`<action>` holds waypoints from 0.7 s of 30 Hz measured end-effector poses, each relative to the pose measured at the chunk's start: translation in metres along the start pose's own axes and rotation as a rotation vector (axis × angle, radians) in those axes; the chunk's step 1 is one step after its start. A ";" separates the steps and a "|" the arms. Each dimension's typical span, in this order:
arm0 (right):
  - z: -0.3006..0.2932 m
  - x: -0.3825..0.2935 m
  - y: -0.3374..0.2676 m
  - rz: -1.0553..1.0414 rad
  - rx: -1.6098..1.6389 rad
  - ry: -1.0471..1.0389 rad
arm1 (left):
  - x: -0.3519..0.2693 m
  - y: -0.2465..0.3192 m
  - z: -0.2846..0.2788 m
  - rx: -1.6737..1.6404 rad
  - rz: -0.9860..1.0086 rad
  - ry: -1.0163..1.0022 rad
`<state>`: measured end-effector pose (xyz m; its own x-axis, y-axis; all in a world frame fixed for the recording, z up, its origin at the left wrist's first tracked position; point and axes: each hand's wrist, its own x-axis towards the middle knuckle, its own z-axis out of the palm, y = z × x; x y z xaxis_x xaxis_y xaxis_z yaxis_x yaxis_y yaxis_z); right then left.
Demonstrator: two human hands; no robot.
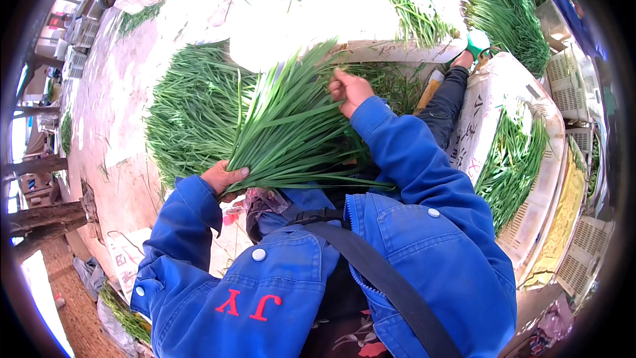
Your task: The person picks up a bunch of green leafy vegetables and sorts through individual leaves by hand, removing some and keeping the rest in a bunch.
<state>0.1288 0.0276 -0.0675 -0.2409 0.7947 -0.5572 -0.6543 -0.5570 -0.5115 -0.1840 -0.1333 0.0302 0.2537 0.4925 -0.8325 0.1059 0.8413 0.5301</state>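
Observation:
My left hand (226, 179) grips a fanned bunch of long, flat green leaves, which look like garlic chives (288, 124), near one end of the bunch. The leaves spread up and to the right, across my lap. Beside their right side is my right hand (350, 90), its fingers curled and thumb and forefinger pinched together. Whether a thin leaf is caught between those fingers is too small to tell. A large pile of the same leaves (194, 109) lies on the ground just beyond and left of the held bunch.
A white foam slab (397, 52) with loose leaves lies ahead. To the right stand a white crate (521, 228) holding leaves, a yellow sack (559, 219) and plastic baskets (566, 84). A leg in dark trousers (444, 104) stretches between slab and crate. More leaves (502, 15) lie far right.

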 end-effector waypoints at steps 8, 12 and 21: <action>-0.003 -0.036 -0.047 -0.262 -0.862 -0.214 | 0.003 -0.014 -0.006 0.056 0.039 0.044; 0.017 -0.036 -0.022 -0.503 -1.252 -0.249 | -0.001 -0.008 -0.003 0.038 0.029 0.025; 0.001 -0.037 -0.054 -0.170 -0.388 -0.177 | 0.003 -0.019 -0.015 0.040 0.026 0.039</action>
<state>0.1727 0.0283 -0.0184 -0.2946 0.8926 -0.3413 -0.3860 -0.4379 -0.8120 -0.1999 -0.1448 0.0154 0.2191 0.5229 -0.8238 0.1379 0.8192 0.5567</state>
